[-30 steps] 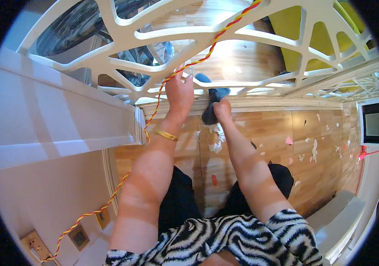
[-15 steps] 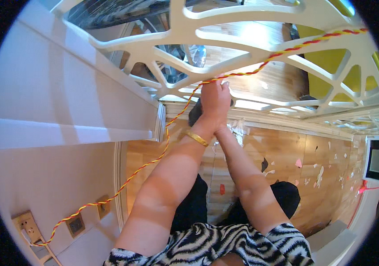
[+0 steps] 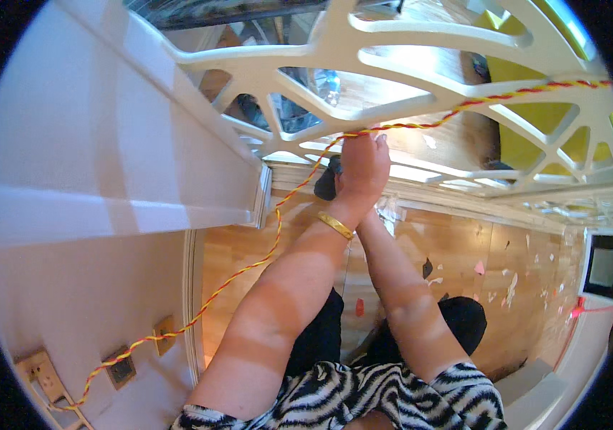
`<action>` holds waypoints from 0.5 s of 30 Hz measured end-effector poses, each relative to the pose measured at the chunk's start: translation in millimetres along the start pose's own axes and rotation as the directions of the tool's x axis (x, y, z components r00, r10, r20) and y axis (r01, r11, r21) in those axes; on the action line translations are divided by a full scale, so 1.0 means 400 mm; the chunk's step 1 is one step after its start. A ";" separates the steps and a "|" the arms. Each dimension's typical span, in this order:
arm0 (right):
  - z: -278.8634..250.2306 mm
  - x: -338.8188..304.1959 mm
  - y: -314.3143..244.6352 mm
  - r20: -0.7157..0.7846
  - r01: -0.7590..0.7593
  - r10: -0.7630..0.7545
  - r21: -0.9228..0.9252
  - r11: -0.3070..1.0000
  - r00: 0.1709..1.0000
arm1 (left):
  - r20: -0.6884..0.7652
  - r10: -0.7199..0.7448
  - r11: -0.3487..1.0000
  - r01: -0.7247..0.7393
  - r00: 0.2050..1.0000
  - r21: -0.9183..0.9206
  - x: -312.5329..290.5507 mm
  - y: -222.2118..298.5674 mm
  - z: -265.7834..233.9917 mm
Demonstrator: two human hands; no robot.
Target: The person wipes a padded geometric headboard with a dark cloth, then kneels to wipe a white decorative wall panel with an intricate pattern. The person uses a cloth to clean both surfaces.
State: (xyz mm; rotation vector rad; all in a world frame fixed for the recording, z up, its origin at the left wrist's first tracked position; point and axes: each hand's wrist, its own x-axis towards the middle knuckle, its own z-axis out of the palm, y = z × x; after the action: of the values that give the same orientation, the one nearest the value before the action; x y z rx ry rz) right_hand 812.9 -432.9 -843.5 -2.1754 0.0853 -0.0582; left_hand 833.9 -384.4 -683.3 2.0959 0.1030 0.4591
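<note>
The left hand (image 3: 366, 163) was at the white lattice panel (image 3: 331, 43), touching the red-and-yellow twisted cord (image 3: 278, 222); its fingertips were hidden, so I could not tell whether they were closed. The right hand (image 3: 338, 182), mostly covered by the left wrist, gripped a dark object (image 3: 326, 185). The cord crossed the panel and hung down toward the wall socket (image 3: 48, 374).

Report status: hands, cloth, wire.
Left hand at white lattice, grip unclear. Right hand mostly hidden, against dark cloth. Red-yellow wire crosses lattice at left hand.
</note>
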 end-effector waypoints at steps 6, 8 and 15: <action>-0.128 -0.022 0.026 0.080 0.021 0.031 -0.577 0.817 0.996 | -0.007 -0.059 0.998 0.059 0.998 0.020 0.004 0.010 -0.022; -0.135 -0.045 0.021 0.269 0.044 0.160 -0.621 0.782 0.950 | -0.061 0.019 1.000 -0.017 0.998 0.024 0.001 0.003 -0.009; 0.063 -0.023 -0.110 0.160 0.025 0.003 -0.171 0.985 0.987 | 0.000 0.013 0.998 -0.013 1.000 0.054 0.006 0.000 -0.003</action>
State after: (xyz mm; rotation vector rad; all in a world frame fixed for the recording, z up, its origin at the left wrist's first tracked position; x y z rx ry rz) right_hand 807.5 -386.6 -821.7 -2.3454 -0.0144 0.1216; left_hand 835.4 -382.8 -682.0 2.1504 0.1027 0.4687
